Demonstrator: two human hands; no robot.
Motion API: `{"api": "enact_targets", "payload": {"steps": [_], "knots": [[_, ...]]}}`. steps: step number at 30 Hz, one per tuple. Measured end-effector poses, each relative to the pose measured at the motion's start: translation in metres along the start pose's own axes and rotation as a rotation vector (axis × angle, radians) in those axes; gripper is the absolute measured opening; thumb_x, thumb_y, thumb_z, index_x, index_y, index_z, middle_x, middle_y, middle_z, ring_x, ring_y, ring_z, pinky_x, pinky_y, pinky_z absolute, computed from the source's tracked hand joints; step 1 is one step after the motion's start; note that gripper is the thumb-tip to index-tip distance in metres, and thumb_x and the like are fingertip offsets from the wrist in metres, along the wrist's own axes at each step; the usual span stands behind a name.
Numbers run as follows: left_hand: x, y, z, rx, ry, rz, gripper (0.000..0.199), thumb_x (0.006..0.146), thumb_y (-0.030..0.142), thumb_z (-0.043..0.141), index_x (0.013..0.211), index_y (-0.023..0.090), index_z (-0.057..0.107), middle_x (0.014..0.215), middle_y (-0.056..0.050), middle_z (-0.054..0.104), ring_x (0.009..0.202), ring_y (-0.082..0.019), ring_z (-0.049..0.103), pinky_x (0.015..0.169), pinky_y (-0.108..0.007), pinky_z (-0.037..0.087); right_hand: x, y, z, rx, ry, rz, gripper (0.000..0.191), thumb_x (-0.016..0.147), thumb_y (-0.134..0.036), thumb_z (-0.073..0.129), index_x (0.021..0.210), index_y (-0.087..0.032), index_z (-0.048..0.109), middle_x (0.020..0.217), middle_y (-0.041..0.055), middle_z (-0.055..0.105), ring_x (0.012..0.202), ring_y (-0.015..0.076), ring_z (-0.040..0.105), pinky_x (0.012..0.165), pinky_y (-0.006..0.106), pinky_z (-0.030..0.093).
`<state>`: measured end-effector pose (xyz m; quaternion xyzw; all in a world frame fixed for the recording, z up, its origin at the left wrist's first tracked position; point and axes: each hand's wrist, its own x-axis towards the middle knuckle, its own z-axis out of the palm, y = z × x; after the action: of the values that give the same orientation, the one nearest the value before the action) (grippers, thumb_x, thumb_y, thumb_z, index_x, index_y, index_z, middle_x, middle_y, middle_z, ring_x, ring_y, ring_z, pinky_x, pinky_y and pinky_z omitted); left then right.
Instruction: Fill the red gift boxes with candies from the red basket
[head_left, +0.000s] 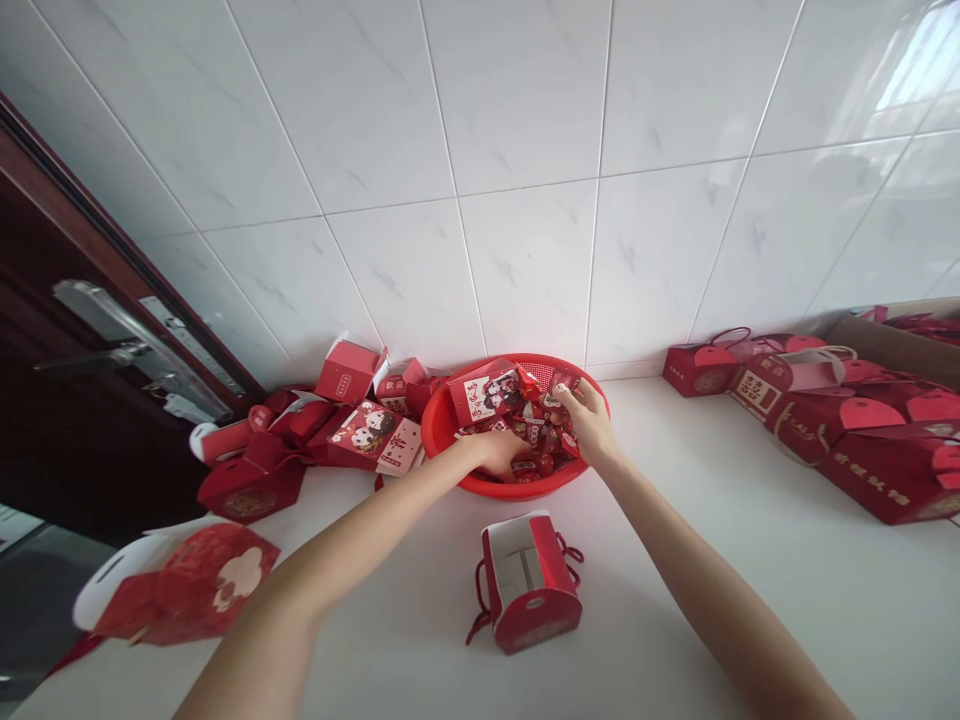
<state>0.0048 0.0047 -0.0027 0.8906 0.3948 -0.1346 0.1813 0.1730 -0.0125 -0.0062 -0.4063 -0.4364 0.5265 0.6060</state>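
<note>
Both hands reach into a red plastic basket [517, 490] filled with red-wrapped candies [534, 432]. My left hand [501, 452] is down among the candies on the left side, its fingertips hidden. At the basket's right side, my right hand [589, 418] is closed, with its thumb over a small red candy packet [562, 384]. A red box with two printed cartoon figures [487, 394] leans inside the basket at the back left. In front of the basket stands an open red gift box [534, 610] with cord handles; its visible inside is bare.
Several red gift boxes [375, 435] are heaped to the left, with a larger open one [187, 580] nearer. More gift boxes [862, 440] stand in rows at right, beside a cardboard carton [892, 345]. A tiled wall [525, 270] is behind; a dark door [75, 420] is at left.
</note>
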Motion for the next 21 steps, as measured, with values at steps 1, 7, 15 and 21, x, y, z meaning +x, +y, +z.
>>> {"api": "enact_targets", "payload": {"steps": [1,7,15,21], "knots": [[0.000,0.001,0.000,-0.003,0.000,0.006,0.025,0.063,0.014,0.072,0.087,0.020,0.073,0.088,-0.008,0.074,0.077,-0.027,0.066,0.062,-0.029,0.044,0.000,0.000,0.000,0.002,0.000,-0.003,0.033,0.068,-0.048,0.071,0.081,-0.023,0.053,0.075,-0.0014,0.062,0.054,0.0129,0.053,0.048,0.026,0.044],[-0.009,-0.003,-0.003,-0.139,0.061,-0.026,0.003,0.071,0.021,0.069,0.072,0.022,0.071,0.065,-0.001,0.069,0.060,-0.020,0.062,0.057,-0.027,0.041,-0.003,-0.003,0.001,0.003,-0.002,-0.012,0.030,0.071,-0.047,0.069,0.080,-0.024,0.053,0.073,-0.0013,0.062,0.055,0.0141,0.055,0.047,0.027,0.044],[-0.008,-0.018,-0.006,-0.491,0.609,-0.022,0.033,0.091,0.031,0.057,0.117,0.020,0.072,0.122,-0.007,0.073,0.113,-0.025,0.065,0.098,-0.034,0.048,0.000,0.001,0.001,0.024,0.003,-0.052,0.029,0.073,-0.048,0.067,0.078,-0.024,0.052,0.077,-0.0004,0.061,0.065,0.0164,0.058,0.055,0.028,0.050],[-0.014,-0.011,-0.015,-0.749,0.768,0.076,0.045,0.084,0.025,0.061,0.128,0.021,0.069,0.138,-0.008,0.065,0.138,-0.030,0.049,0.112,-0.044,0.042,-0.002,-0.002,0.000,0.012,-0.070,-0.040,0.029,0.071,-0.047,0.070,0.078,-0.022,0.056,0.076,0.0001,0.061,0.064,0.0151,0.055,0.051,0.026,0.046]]}}
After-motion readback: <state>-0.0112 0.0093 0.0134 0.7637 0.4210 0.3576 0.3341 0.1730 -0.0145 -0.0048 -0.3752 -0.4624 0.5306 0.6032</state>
